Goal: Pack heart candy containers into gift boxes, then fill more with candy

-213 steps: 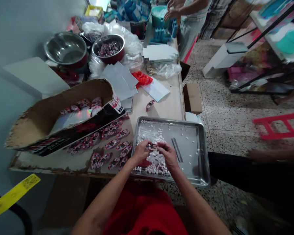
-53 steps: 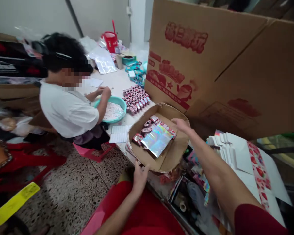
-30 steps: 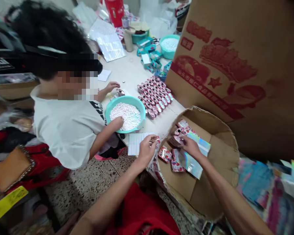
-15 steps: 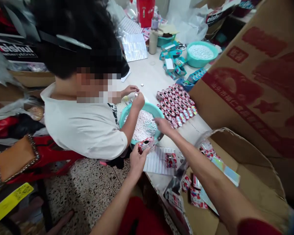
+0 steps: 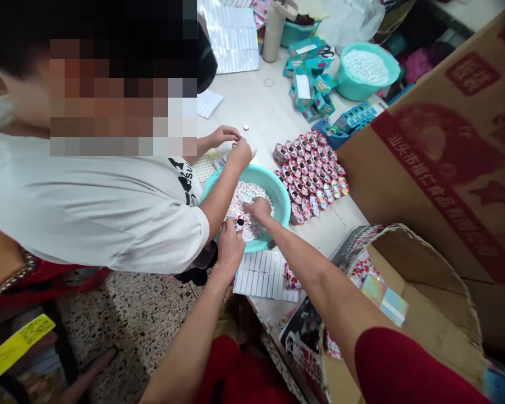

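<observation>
In my left hand (image 5: 230,247) is a small red-and-white printed carton (image 5: 244,221) with a dark round opening, held over the near rim of a turquoise basin (image 5: 283,199). My right hand (image 5: 260,209) reaches into the basin, its bent fingers among the small white tablets (image 5: 255,231); the fingertips are partly hidden, so what they pinch cannot be made out. Right of the basin stand rows of similar red cartons (image 5: 309,174). Below the basin, a sheet of white strips (image 5: 258,276) lies beside another red packet (image 5: 291,277).
A co-worker in a white shirt (image 5: 143,207) sits close on the left, hands (image 5: 235,143) above the basin's far side. Teal boxes (image 5: 309,84) and a second basin (image 5: 345,84) stand farther back. A tall carton (image 5: 437,146) and an open cardboard box (image 5: 429,320) flank the right.
My left hand has brought the carton up and inward over the basin's near rim. My right hand has moved from the basin's right rim into the tablets. The view has shifted closer.
</observation>
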`<state>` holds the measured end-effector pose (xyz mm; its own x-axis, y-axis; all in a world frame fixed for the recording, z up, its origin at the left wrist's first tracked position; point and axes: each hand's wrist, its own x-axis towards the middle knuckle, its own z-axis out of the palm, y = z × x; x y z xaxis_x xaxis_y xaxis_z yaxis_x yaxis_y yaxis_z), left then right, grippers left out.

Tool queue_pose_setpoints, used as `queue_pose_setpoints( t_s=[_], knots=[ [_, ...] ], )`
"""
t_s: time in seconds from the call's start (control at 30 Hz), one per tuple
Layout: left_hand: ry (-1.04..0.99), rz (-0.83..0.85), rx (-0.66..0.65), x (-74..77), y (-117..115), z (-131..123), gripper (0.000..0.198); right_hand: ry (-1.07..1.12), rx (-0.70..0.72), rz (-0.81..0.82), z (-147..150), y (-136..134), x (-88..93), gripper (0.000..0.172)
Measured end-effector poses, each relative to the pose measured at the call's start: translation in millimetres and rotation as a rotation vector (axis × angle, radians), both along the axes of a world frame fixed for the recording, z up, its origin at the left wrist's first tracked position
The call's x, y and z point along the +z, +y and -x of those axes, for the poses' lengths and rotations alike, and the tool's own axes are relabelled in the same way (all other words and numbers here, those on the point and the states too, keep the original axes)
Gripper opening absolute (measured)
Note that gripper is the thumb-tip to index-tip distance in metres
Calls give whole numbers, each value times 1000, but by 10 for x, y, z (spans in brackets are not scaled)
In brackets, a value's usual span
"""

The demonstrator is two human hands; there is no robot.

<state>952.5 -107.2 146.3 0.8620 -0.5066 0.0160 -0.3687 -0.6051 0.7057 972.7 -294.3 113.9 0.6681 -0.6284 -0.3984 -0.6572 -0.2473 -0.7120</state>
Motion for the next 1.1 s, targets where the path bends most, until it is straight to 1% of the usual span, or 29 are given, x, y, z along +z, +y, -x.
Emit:
queue_pose_setpoints(
  t_s=[0.03,0.1,0.13,0.17,0.27,0.3,0.33,0.37,0.47,0.53,0.63,0.73,0.8,0.83,0.87,0.9,0.97,1.0,1.03,1.1],
  knots=[
    [4,-14,5,-39,-44,-46,37,-15,-39,-50,51,-14,51,29],
    [13,-15,17,-107,-124,-120,41,-71,-66,-131,147,-33,171,34],
    [20,0,17,-133,-161,-144,43,-143,-99,-220,191,-33,238,34],
    [30,21,10,-152,-196,-157,44,-250,-147,-350,233,-23,306,33],
    [62,99,-16,-163,-298,-144,43,-697,-326,-846,327,69,499,24],
    [65,126,-17,-155,-329,-129,42,-824,-361,-960,347,112,552,21],
    [65,149,-13,-145,-357,-113,42,-910,-366,-1009,362,156,596,18],
    [63,165,-11,-134,-382,-98,42,-966,-351,-1014,374,197,632,15],
    [68,161,-9,-113,-427,-65,42,-1006,-281,-918,397,279,706,10],
    [84,138,-2,-115,-437,-51,41,-985,-256,-839,409,309,742,13],
    [93,143,6,-135,-439,-41,38,-965,-239,-749,425,362,797,21],
    [91,175,28,-162,-439,-70,35,-960,-199,-717,454,406,841,30],
    [88,206,22,-181,-425,-131,36,-941,-158,-682,487,367,846,36],
    [86,229,11,-192,-408,-174,37,-909,-143,-635,506,317,836,39],
    [86,258,4,-203,-384,-225,38,-841,-127,-558,524,252,813,42],
    [93,295,6,-215,-354,-280,38,-711,-97,-441,536,180,778,44],
    [163,380,42,-240,-282,-392,35,-336,2,-175,538,68,667,42],
    [228,423,60,-251,-247,-442,34,-158,55,-75,526,50,593,41],
    [297,461,66,-261,-218,-483,35,-6,108,5,506,66,512,45],
    [383,520,63,-272,-190,-539,37,205,223,152,454,188,347,66]
  ],
)
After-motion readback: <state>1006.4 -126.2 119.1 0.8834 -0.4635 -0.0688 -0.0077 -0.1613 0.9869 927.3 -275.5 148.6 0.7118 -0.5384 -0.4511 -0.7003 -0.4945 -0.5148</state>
